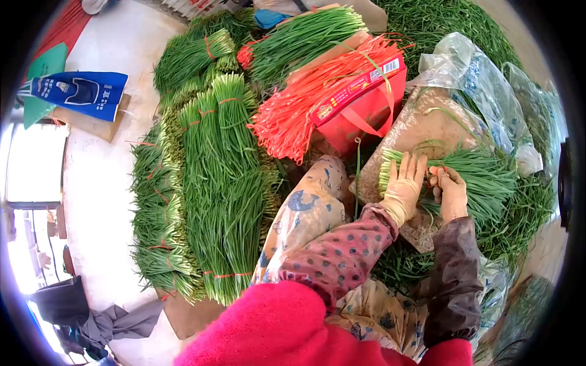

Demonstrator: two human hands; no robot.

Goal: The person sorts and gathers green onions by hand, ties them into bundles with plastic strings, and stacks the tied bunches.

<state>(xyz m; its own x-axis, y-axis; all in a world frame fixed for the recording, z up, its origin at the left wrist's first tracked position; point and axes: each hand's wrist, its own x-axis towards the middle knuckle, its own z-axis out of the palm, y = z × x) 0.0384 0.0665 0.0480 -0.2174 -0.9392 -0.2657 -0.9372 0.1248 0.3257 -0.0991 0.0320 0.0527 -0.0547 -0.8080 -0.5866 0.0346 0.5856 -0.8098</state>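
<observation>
A bunch of green stalks (482, 177) lies on a dirty board (433, 131), its pale cut ends to the left and its leaves spreading right. My left hand (405, 189), in a pale glove, rests flat on the bunch near the pale ends with its fingers stretched out. Right beside it, my right hand (450, 192) has its fingers pinched together over the bunch, on a bit of red-orange tie (435, 171). Beyond my knee, a red bag (366, 113) carries a heap of red-orange ties (293, 116).
Tied green bundles (220, 152) are stacked at the left, and another bundle (305, 43) lies behind the red bag. Clear plastic sheeting (488, 85) and loose greens (452, 21) surround the board. A blue bag (91, 94) is at the far left.
</observation>
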